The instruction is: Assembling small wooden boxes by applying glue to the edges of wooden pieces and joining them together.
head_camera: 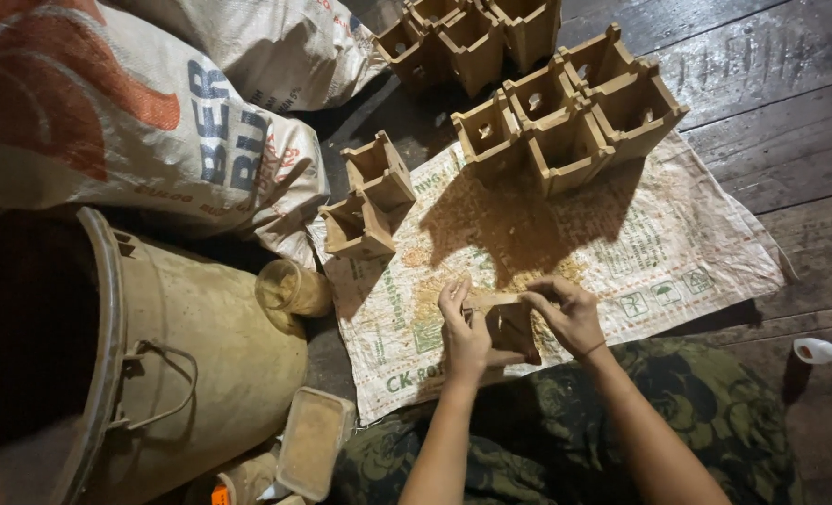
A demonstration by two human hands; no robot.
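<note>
Hands met over one small wooden box (pixel 509 325), low on the woven mat (pixel 678 252). The left hand (pixel 463 339) and right hand (pixel 573 316) each gripped a side, box between them, equally near.

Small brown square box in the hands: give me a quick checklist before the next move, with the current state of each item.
1. Both hands on the small brown square box: ok. The left hand and right hand grip it from either side.
2. Box held over the printed woven sack mat: ok.
3. Box's open top and inside visible: cannot tell, in shadow.
4. Finished brown boxes grouped upright at the mat's far edge, apart from the hands: ok.
5. Two loose brown boxes to the left sitting straight: not ok, both tilted.
6. Rectangular tub of tan powder near the left forearm: ok, uncovered.
</note>
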